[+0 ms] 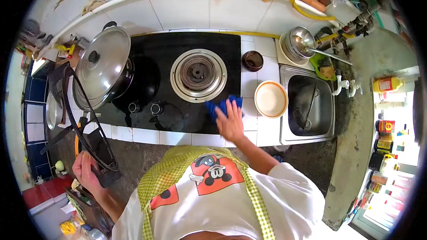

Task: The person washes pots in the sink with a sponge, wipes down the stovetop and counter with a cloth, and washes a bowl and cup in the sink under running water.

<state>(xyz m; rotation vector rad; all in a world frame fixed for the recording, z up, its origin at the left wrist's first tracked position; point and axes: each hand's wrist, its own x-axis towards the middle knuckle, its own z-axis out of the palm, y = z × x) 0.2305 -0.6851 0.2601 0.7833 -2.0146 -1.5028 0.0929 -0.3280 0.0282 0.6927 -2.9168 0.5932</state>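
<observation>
On the black glass gas stove (178, 122), my right hand (231, 122) presses a blue cloth (213, 106) flat near the front right corner, its fingers over the fabric. Just beyond the cloth is the right burner (199, 75), with bare metal rings and no grate on it. My left hand (86, 173) is closed on the lower edge of a black ring-shaped pot stand (109, 166) with flat prongs. The stand is tilted up on edge in front of the stove's left side.
A lidded wok (103, 64) covers the left burner. Right of the stove are a brown jar (252, 61), an orange-rimmed bowl (271, 99) and a sink (328, 126) holding a dark pan (304, 102). Behind it, a ladle (329, 56) rests in stacked metal bowls (291, 49).
</observation>
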